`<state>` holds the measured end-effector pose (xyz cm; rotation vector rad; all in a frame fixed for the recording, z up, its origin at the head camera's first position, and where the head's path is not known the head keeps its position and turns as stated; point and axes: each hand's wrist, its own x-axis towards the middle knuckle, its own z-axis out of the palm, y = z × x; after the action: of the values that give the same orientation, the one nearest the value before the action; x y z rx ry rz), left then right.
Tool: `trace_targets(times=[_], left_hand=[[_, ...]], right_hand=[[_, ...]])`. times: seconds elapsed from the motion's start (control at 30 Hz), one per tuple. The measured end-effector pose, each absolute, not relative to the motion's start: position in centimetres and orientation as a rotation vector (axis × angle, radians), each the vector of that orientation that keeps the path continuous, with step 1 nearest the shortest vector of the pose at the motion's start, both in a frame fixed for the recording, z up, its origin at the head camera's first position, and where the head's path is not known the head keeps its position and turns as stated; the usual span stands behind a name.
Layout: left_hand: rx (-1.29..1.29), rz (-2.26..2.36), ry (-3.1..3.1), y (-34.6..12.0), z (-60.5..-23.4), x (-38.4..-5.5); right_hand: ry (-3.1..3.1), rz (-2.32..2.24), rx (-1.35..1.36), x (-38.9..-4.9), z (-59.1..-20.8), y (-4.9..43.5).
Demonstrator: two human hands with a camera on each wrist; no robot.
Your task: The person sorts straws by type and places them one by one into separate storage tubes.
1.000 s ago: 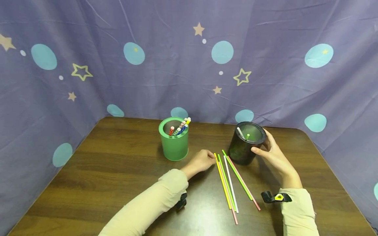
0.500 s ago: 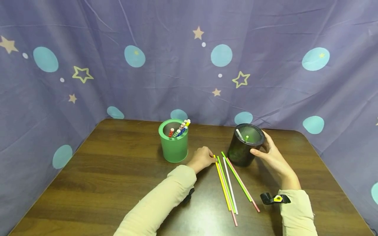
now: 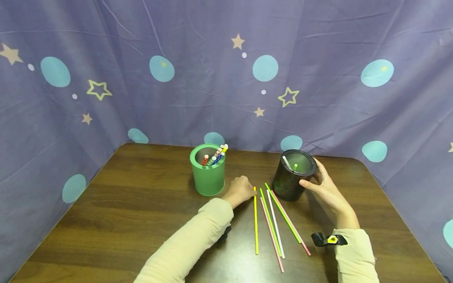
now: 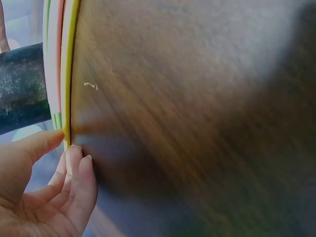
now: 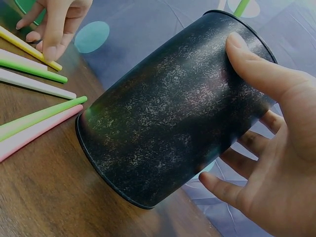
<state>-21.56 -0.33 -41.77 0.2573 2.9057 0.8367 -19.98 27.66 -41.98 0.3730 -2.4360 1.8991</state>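
My left hand point(image 3: 240, 191) pinches a yellow straw point(image 3: 256, 228) near its far end between thumb and fingers. In the left wrist view the thumb and fingertips meet around the yellow straw point(image 4: 70, 59). My right hand point(image 3: 327, 193) holds a black can point(image 3: 288, 182) from its right side, thumb on the near side and fingers behind. Inside the can stand a white straw point(image 3: 287, 162) and a green straw point(image 3: 295, 167). Pink, green and white straws lie between the hands, among them a white straw point(image 3: 275, 224) and a pink straw point(image 3: 271, 234).
A green can point(image 3: 209, 181) stands left of the left hand, holding several patterned sticks point(image 3: 217, 156) with white ends. The brown wooden table point(image 3: 116, 212) ends at a purple curtain point(image 3: 198, 90) with stars and blue spots.
The yellow straw has shifted left, away from the pink and green straws beside it, with my left hand pinching its far end. The right hand stays on the black can.
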Motion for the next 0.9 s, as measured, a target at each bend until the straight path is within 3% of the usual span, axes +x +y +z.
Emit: trace_targets(times=[0.9], left_hand=[[0.371, 0.643, 2.965, -1.3, -41.83, -22.05]], right_hand=[[-2.427, 1.881, 0.379, -20.06, -42.17, 27.67]])
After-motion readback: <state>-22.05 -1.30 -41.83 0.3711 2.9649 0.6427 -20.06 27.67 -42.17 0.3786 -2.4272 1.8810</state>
